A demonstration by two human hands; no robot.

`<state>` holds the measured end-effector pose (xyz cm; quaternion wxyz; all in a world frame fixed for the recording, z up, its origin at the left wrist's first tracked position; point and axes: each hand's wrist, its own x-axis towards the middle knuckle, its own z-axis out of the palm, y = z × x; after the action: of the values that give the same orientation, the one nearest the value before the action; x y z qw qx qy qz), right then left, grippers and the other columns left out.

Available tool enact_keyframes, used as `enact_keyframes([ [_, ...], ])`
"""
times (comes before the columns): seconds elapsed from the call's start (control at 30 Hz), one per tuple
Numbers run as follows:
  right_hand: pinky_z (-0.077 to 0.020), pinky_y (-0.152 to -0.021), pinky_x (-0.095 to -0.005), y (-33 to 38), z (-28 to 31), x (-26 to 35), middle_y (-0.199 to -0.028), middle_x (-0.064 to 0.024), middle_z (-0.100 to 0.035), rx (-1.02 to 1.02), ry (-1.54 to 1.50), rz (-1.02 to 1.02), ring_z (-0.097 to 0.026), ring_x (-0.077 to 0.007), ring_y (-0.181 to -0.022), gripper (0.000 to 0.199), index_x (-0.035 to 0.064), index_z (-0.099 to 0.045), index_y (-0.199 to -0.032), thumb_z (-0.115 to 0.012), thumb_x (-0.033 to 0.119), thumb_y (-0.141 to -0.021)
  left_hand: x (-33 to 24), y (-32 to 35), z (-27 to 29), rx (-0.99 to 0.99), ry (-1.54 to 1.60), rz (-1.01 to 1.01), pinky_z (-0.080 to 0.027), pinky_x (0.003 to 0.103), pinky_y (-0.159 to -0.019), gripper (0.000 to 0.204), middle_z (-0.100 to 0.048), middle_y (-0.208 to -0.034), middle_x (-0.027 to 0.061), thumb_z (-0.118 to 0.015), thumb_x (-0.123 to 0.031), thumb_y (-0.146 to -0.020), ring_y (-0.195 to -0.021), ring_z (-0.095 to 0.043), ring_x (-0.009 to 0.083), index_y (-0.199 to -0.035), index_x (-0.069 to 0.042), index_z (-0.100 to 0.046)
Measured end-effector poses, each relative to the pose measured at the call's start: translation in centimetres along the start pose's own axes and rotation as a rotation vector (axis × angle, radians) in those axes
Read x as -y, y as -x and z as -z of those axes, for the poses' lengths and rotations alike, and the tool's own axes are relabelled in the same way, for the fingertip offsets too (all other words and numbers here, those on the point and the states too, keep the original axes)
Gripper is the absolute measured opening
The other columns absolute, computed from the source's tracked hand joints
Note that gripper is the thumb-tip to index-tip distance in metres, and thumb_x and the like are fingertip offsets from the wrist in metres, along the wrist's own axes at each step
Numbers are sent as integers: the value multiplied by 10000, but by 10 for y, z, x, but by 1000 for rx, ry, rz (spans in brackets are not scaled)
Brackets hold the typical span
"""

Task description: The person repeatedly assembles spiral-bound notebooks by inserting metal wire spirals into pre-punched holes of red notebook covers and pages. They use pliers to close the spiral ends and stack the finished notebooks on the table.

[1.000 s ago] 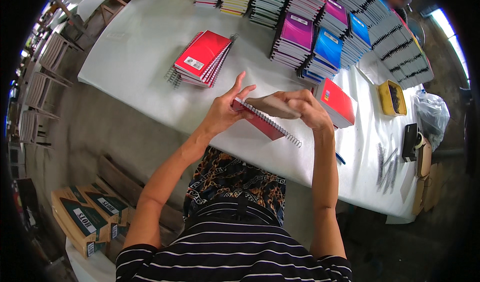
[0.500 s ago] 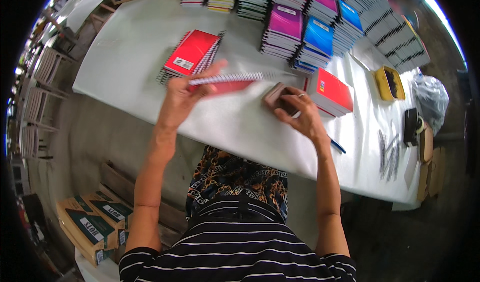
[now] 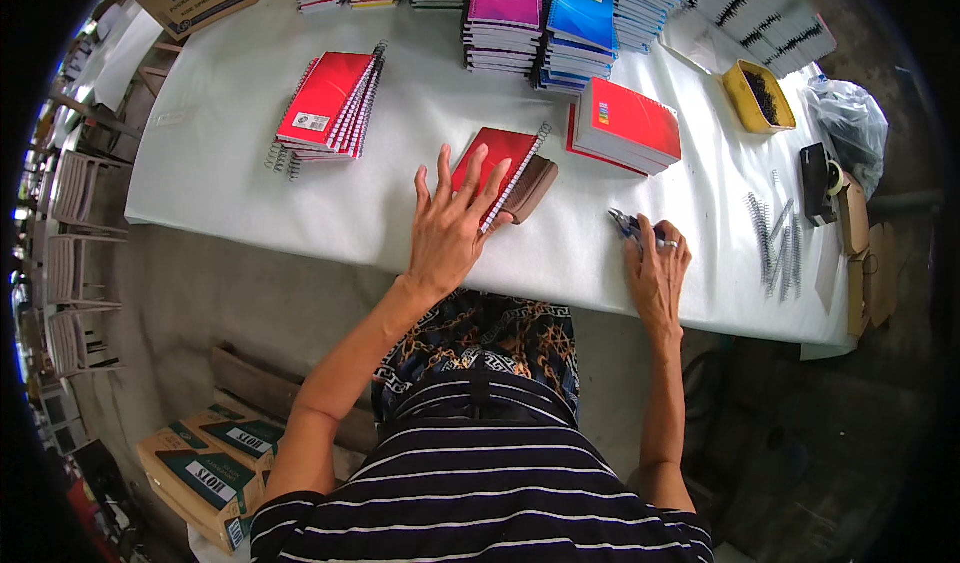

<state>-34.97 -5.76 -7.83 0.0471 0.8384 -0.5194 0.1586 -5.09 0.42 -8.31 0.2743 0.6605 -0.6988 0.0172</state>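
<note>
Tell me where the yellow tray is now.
In the head view, the yellow tray sits far right on the white table, beside the clear plastic bag.

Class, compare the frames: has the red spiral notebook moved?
Yes. The red spiral notebook, earlier lifted in both hands, now lies flat on the white table under the left hand.

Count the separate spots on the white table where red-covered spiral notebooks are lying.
3: a fanned stack of red spiral notebooks at the left, one red notebook under the left hand, and a red stack at centre-right. Others may be hidden in the rear piles.
</note>
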Motion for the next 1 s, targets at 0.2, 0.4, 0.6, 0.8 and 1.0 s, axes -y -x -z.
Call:
enact_keyframes([
  [0.2, -476, -741, -376, -11, 32, 106, -1016, -111, -539, -1, -452, 241, -556, -258, -871, 418, 112, -638, -1198, -748, 194, -804, -4, 0, 8, 21, 36, 61, -236, 614, -1130, 654, -369, -1567, 63, -561, -364, -959, -1426, -321, 421, -1549, -245, -307],
  [0.4, -472, -692, -372, -29, 25, 121, -982, -98, -538, -65, -385, 343, -536, -249, -824, 387, 115, -655, -1163, -754, 221, -804, -6, -1, 14, 5, 73, 71, -260, 603, -1125, 810, -444, -1523, 35, -671, -86, -838, -1411, -355, 406, -1549, -225, -308],
  [0.6, -481, -557, -346, -64, 52, 119, -565, -105, -567, 693, -1062, -75, -547, -259, -513, 266, -24, -645, -956, -567, 229, -982, -4, -4, 26, -4, 58, 43, -273, 592, -1124, 869, -467, -1508, -17, -699, -14, -767, -1406, -380, 363, -1533, -229, -350],
  [0.8, -515, -743, -398, -76, 68, 99, -972, -181, -660, 391, -777, 167, -635, -339, -802, 233, 38, -659, -1136, -620, 155, -939, 20, -20, 55, -200, -198, 8, -282, 583, -1121, 622, -479, -1497, -53, -625, -363, -894, -1394, -405, 345, -1481, -251, -452],
  [1.0, -497, -765, -427, -56, 49, 16, -1005, -195, -616, 156, -318, -135, -627, -335, -846, 231, 34, -620, -1145, -616, 158, -951, 126, -62, 116, -314, -368, 19, -283, 584, -1131, 583, -504, -1469, -87, -632, -373, -891, -1374, -437, 356, -1452, -339, -476],
])
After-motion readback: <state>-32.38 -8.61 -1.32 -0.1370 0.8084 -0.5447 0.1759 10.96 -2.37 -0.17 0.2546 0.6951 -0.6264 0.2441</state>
